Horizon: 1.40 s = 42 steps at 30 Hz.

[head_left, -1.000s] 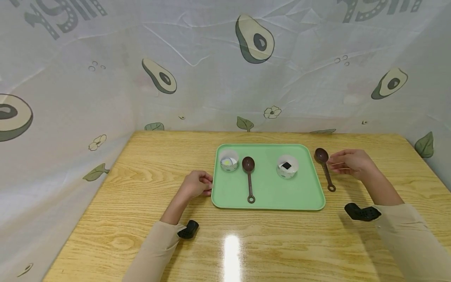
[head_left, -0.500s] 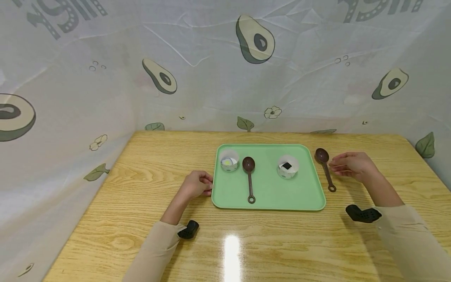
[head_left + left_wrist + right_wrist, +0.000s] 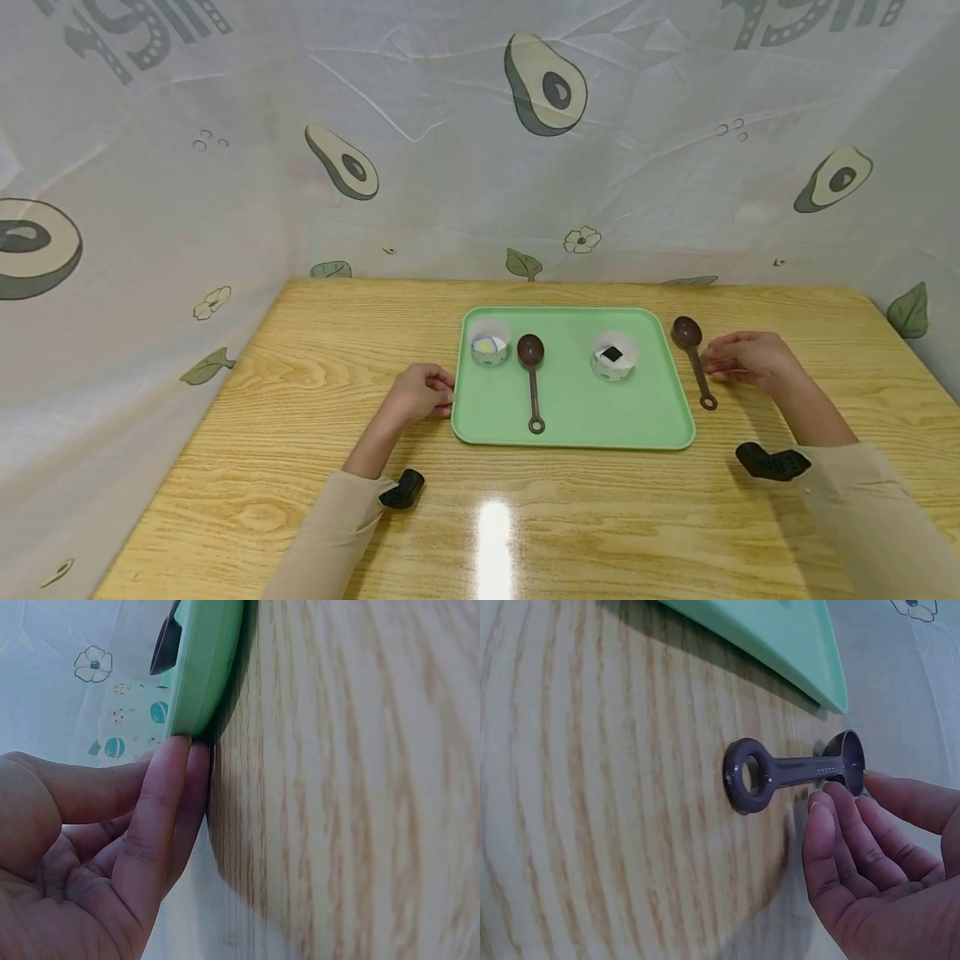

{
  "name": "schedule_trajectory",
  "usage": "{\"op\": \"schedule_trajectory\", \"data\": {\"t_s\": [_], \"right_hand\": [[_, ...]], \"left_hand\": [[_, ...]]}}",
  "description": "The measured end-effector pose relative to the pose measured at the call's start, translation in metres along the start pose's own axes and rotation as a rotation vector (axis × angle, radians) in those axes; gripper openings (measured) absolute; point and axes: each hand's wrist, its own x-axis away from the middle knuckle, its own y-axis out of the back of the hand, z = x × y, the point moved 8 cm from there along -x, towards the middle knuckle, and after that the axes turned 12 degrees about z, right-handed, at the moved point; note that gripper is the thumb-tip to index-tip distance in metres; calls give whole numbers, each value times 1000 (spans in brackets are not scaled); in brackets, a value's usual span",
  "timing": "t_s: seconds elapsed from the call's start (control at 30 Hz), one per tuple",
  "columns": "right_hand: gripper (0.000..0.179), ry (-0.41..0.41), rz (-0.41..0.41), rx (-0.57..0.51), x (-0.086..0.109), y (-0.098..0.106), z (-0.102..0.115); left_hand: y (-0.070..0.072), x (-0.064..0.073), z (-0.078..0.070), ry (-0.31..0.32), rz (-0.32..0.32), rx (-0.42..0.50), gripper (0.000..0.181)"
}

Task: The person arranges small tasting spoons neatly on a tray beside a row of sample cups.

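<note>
My left hand [image 3: 420,393] holds its fingertips at the left rim of a pale green tray [image 3: 577,417]. In the left wrist view they pinch the tray's edge [image 3: 202,682] close over the tabletop. On the tray stand two small patterned paper cups, a left cup [image 3: 491,358] and a right cup [image 3: 613,372], with a dark brown measuring spoon [image 3: 532,379] between them. A second brown spoon [image 3: 697,367] lies on the table off the tray's right side. Beside its handle my right hand [image 3: 753,358] has loosely bent fingers, tips close to the spoon [image 3: 799,771], holding nothing.
The wood-grain table [image 3: 600,525] runs back to a hanging white cloth [image 3: 450,167] printed with avocados. In the left cup lies a pale piece with a yellow-green mark, in the right cup a black square piece. Black devices [image 3: 772,462] sit on the sleeves.
My right hand has shifted slightly back toward me along the spoon's handle. The left hand, tray, cups and spoons stay where they are; the whole view drifts slightly.
</note>
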Motion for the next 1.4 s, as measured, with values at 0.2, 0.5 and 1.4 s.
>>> {"op": "schedule_trajectory", "data": {"t_s": [0.2,0.5,1.4], "right_hand": [[7,3,5,0,0,-3,-4],[6,-4,-12,18,-2,-5,-5],[11,-1,-50,27,-6,-6,-6]], "left_hand": [[0,0,0,-6,1,2,12],[0,1,0,-3,4,4,12],[0,0,1,-2,9,32,12]]}}
